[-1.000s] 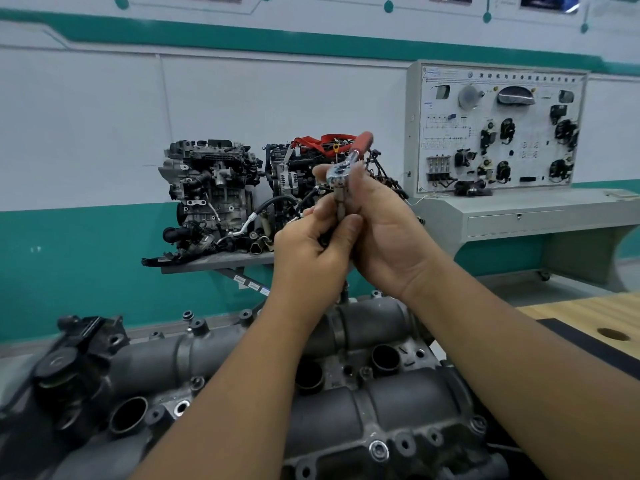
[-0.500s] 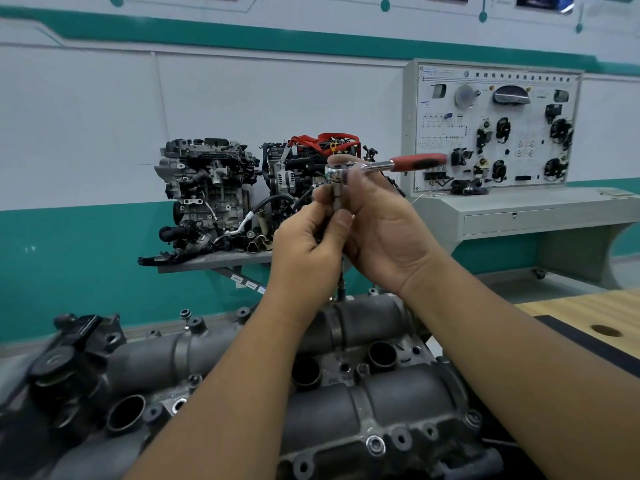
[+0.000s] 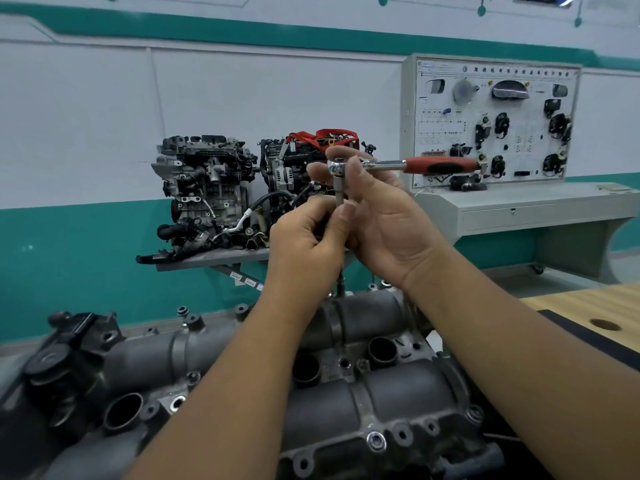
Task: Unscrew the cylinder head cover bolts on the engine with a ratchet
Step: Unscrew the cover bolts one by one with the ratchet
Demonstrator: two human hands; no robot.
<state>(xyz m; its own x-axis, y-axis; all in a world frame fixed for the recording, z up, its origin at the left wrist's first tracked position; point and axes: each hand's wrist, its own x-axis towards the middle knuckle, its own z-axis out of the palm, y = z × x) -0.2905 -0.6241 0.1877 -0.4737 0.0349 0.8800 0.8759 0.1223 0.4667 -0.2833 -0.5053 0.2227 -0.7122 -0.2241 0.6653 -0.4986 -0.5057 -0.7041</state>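
Ref. landmark: grey cast-metal cylinder head cover (image 3: 388,393), lying across the lower foreground. All positions given rel. to it.

1. Left end of cover: black plastic actuator assy (image 3: 62,358), slightly blurred. Dark round bores are open along the cover top; flanged bolts sit along its near and far edges, e.g. bright hex bolt (image 3: 376,441) on the near flange.
2. Behind cover, far left-centre: two dark display engines on a grey wall shelf (image 3: 207,259), well apart from the cover. The right-hand engine carries a red strap (image 3: 323,135).
3. Above cover centre: left hand (image 3: 306,244), fingers curled, thumb and fingertips pinching the slim steel extension bar (image 3: 339,192). Bar stands approx. upright; its lower end reaches down to the far edge of the cover. Whether it sits on a bolt cannot be told.
4. Just right of that: right hand (image 3: 384,216), palm toward camera, fingers wrapped round the head of the chrome ratchet with red-and-black grip (image 3: 398,165). Handle points horizontally right and is free of either hand.
5. Behind cover, far right: grey electrical trainer panel on a console (image 3: 491,126), by the wall.
6. Right of cover: light wooden benchtop (image 3: 588,306) with black mat edge.
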